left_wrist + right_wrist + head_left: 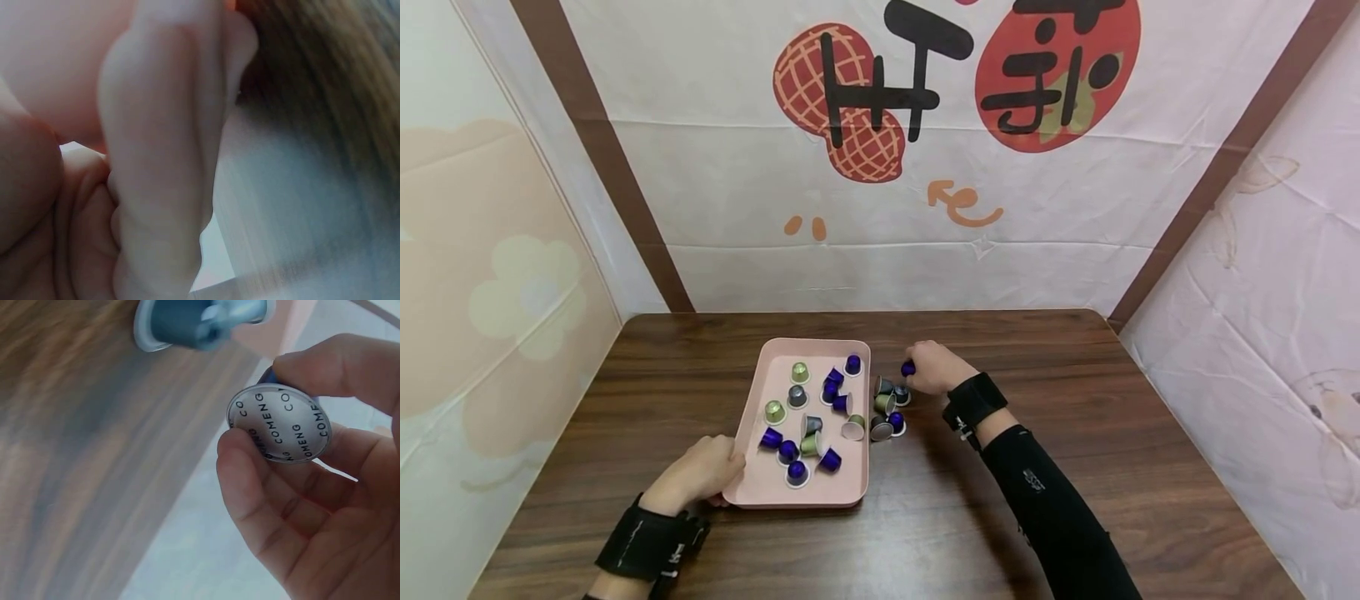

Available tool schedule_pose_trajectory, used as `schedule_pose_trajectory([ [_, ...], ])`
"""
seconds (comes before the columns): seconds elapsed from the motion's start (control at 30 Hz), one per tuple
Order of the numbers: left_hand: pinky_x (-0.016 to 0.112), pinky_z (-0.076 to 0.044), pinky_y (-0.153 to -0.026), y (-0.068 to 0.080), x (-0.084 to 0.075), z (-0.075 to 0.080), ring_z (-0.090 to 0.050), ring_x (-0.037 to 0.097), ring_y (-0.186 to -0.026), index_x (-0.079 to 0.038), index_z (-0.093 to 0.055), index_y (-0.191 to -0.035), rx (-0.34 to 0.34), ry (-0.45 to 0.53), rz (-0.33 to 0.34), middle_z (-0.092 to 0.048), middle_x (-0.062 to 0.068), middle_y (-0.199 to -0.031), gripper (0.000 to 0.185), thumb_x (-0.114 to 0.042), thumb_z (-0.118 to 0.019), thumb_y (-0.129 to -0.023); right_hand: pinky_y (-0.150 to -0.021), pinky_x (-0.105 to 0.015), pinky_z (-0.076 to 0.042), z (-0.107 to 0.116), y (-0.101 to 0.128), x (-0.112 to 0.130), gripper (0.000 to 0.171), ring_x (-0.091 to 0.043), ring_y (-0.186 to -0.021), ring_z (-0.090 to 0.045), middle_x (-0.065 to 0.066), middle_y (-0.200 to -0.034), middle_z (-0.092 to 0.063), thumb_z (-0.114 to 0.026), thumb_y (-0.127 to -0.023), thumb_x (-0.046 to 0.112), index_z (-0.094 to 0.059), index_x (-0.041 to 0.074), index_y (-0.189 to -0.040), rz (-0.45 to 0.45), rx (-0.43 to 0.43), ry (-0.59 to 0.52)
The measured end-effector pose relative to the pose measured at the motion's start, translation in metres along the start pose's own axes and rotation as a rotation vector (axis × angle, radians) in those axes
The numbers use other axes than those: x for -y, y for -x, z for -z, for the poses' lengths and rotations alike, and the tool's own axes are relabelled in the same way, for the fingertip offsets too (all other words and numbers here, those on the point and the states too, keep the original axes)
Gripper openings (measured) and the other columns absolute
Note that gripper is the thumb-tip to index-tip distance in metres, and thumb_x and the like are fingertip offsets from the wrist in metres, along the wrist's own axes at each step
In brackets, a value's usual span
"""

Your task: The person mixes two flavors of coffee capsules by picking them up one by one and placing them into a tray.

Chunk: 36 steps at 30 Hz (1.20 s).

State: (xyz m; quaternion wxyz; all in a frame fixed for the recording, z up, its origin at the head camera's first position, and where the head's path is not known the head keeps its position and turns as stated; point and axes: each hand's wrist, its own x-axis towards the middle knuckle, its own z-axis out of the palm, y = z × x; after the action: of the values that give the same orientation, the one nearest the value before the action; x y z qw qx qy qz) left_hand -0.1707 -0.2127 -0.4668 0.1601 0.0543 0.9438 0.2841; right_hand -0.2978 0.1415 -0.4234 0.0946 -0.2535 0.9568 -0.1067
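My left hand (703, 468) grips the near-left edge of a pink tray (752, 487); in the left wrist view its curled fingers (156, 125) lie close against the pink surface. Right of the tray, my right hand (938, 368) pinches a dark blue coffee capsule (908, 367) above the table. The right wrist view shows that capsule's silver printed lid (278, 424) between thumb and fingers. Several blue, green and grey capsules lie scattered on the tray, among them a green capsule (774, 411) and a blue capsule (797, 473).
Against the tray's right side sits a cluster of several capsules, including a green capsule (885, 404) and a blue capsule (896, 422). All stand on a dark wooden table (1045, 358). A printed white cloth (730, 192) hangs behind the table, with more cloth at both sides.
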Motion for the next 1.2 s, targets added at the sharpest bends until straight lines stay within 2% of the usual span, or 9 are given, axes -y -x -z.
schedule_pose_trajectory([
  [0.17, 0.027, -0.047, -0.039, 0.002, 0.001, 0.0, -0.055, 0.014, -0.04, -0.006, -0.048, -0.063, -0.005, 0.006, 0.007, -0.053, 0.005, -0.053, 0.02, -0.006, -0.044, -0.083, -0.054, -0.024, -0.037, 0.006, -0.007, 0.018, 0.013, -0.014, -0.064, -0.046, -0.002, -0.082, -0.052, -0.064, -0.085, 0.015, -0.062, 0.007, -0.095, 0.048, -0.025, 0.02],
  [0.3, 0.027, -0.047, -0.039, 0.004, 0.001, 0.0, -0.055, 0.014, -0.04, -0.006, -0.049, -0.064, 0.001, 0.011, 0.018, -0.054, 0.005, -0.053, 0.02, -0.006, -0.044, -0.083, -0.05, -0.022, -0.031, 0.01, -0.014, 0.036, 0.006, -0.01, -0.055, -0.037, -0.001, -0.073, -0.044, -0.062, -0.085, 0.013, -0.059, 0.007, -0.085, 0.089, -0.004, 0.017],
  [0.43, 0.027, -0.047, -0.038, 0.006, 0.001, 0.001, -0.054, 0.014, -0.04, -0.006, -0.048, -0.063, -0.003, 0.011, 0.02, -0.054, 0.005, -0.052, 0.021, -0.006, -0.044, -0.083, -0.05, -0.023, -0.027, 0.013, -0.022, 0.056, 0.011, -0.011, -0.053, -0.03, -0.001, -0.071, -0.038, -0.06, -0.086, 0.011, -0.053, 0.008, -0.078, 0.137, 0.023, 0.024],
  [0.6, 0.027, -0.047, -0.038, 0.007, 0.002, 0.001, -0.054, 0.014, -0.039, -0.007, -0.047, -0.061, -0.004, 0.004, 0.008, -0.053, 0.005, -0.052, 0.022, -0.006, -0.045, -0.083, -0.051, -0.022, -0.03, 0.007, -0.034, 0.083, 0.009, -0.011, -0.058, -0.038, 0.0, -0.076, -0.044, -0.063, -0.086, 0.014, -0.059, 0.007, -0.088, 0.173, 0.051, 0.047],
  [0.7, 0.027, -0.046, -0.038, 0.007, 0.002, 0.001, -0.054, 0.014, -0.039, -0.007, -0.047, -0.061, -0.001, 0.007, 0.003, -0.053, 0.004, -0.051, 0.022, -0.005, -0.044, -0.083, -0.052, -0.02, -0.034, 0.003, -0.042, 0.099, 0.015, -0.01, -0.063, -0.044, 0.001, -0.079, -0.05, -0.064, -0.086, 0.016, -0.063, 0.008, -0.098, 0.201, 0.06, 0.074],
  [0.83, 0.028, -0.046, -0.039, 0.005, 0.0, 0.002, -0.053, 0.014, -0.038, -0.007, -0.048, -0.059, -0.001, 0.008, -0.002, -0.053, 0.004, -0.049, 0.024, -0.006, -0.044, -0.083, -0.057, -0.02, -0.036, 0.001, -0.05, 0.118, 0.016, -0.01, -0.069, -0.047, 0.003, -0.082, -0.052, -0.062, -0.087, 0.018, -0.063, 0.011, -0.101, 0.247, 0.058, 0.173],
  [0.93, 0.028, -0.046, -0.039, 0.005, -0.001, 0.003, -0.053, 0.013, -0.038, -0.007, -0.049, -0.059, -0.004, 0.007, -0.015, -0.053, 0.004, -0.049, 0.024, -0.005, -0.045, -0.083, -0.058, -0.02, -0.032, 0.001, -0.057, 0.129, 0.012, -0.01, -0.068, -0.042, 0.003, -0.077, -0.045, -0.062, -0.087, 0.018, -0.061, 0.011, -0.097, 0.287, 0.059, 0.214],
  [1.1, 0.028, -0.046, -0.038, 0.006, -0.002, 0.004, -0.053, 0.012, -0.037, -0.006, -0.05, -0.062, -0.009, 0.009, -0.024, -0.053, 0.005, -0.052, 0.023, -0.004, -0.045, -0.084, -0.055, -0.02, -0.026, -0.002, -0.068, 0.143, 0.008, -0.011, -0.058, -0.032, 0.002, -0.067, -0.03, -0.061, -0.088, 0.016, -0.056, 0.009, -0.089, 0.337, 0.074, 0.173],
  [1.2, 0.028, -0.046, -0.037, 0.005, -0.002, 0.004, -0.053, 0.012, -0.038, -0.006, -0.051, -0.063, -0.009, 0.016, -0.02, -0.053, 0.005, -0.053, 0.022, -0.004, -0.045, -0.084, -0.053, -0.02, -0.026, -0.004, -0.074, 0.149, 0.008, -0.01, -0.056, -0.03, 0.002, -0.066, -0.027, -0.06, -0.089, 0.015, -0.054, 0.01, -0.088, 0.343, 0.088, 0.178],
])
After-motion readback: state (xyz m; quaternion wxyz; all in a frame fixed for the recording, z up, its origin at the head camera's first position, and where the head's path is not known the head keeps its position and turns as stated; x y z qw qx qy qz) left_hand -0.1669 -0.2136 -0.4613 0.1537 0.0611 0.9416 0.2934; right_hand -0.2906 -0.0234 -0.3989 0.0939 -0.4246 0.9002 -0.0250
